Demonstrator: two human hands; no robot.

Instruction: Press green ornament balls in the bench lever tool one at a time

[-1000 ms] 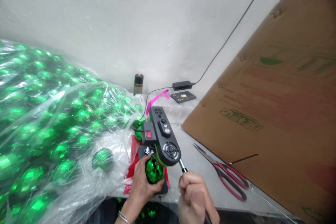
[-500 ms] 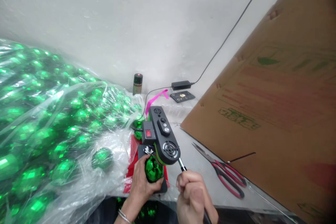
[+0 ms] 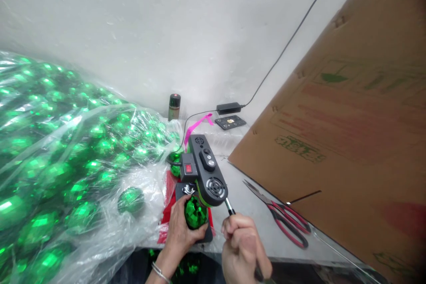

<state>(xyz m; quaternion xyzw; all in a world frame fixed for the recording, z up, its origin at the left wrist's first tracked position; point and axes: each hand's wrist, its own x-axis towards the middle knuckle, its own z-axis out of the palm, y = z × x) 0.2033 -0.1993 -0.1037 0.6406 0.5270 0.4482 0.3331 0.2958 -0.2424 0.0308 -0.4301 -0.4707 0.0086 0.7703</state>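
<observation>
My left hand point(image 3: 179, 230) is wrapped round a faceted green ball point(image 3: 195, 214) and holds it under the head of a small black machine point(image 3: 206, 172) with a red switch. My right hand point(image 3: 242, 247) is closed on the machine's black-and-metal lever handle point(image 3: 229, 208), which slants down from the machine's front. The ball sits on the machine's black base, over a red sheet point(image 3: 170, 206). A lone green ball point(image 3: 131, 200) lies under clear plastic just left of my left hand.
A big clear plastic bag of several green balls point(image 3: 60, 151) fills the left side. Red-handled scissors point(image 3: 282, 222) lie right of the machine. A large cardboard sheet point(image 3: 339, 133) leans at the right. A spray can point(image 3: 174, 106), power adapter point(image 3: 229, 108) and remote point(image 3: 232, 122) sit by the wall.
The view has shifted slightly. My right hand has edged up and left along the lever; my left hand keeps the ball under the machine's head.
</observation>
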